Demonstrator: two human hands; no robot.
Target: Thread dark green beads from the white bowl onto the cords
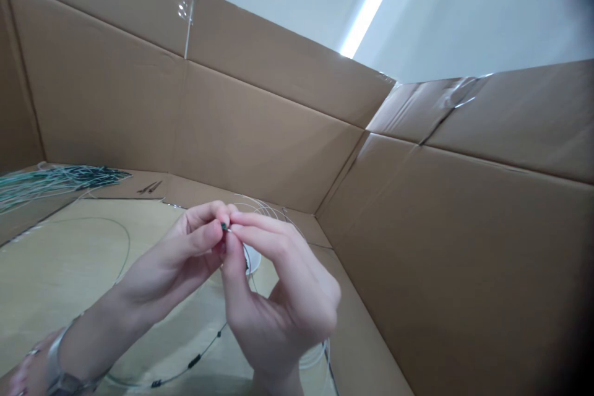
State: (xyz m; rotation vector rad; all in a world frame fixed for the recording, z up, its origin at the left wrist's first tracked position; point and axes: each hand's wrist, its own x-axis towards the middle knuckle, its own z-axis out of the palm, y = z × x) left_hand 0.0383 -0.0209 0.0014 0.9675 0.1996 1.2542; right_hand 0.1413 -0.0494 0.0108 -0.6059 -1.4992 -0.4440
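Observation:
Both hands meet fingertip to fingertip above the work surface. My left hand [185, 253] is closed, pinching a small dark green connector piece [224, 226]. My right hand [278, 284] is also closed, thumb and fingers pressed on a thin cable [229, 231] that comes out of that piece. The fingers hide most of the joint. Behind the right thumb, a white round container [253, 258] with something dark in it is partly covered. Below the hands, a thin cable with black sleeves [195, 361] curves across the surface.
Tall cardboard walls [260, 117] enclose the pale work surface [60, 278]. A bundle of green and white cables [60, 182] lies at the far left, beside small dark tools [150, 187]. Coiled white cable [313, 356] lies right of my right wrist.

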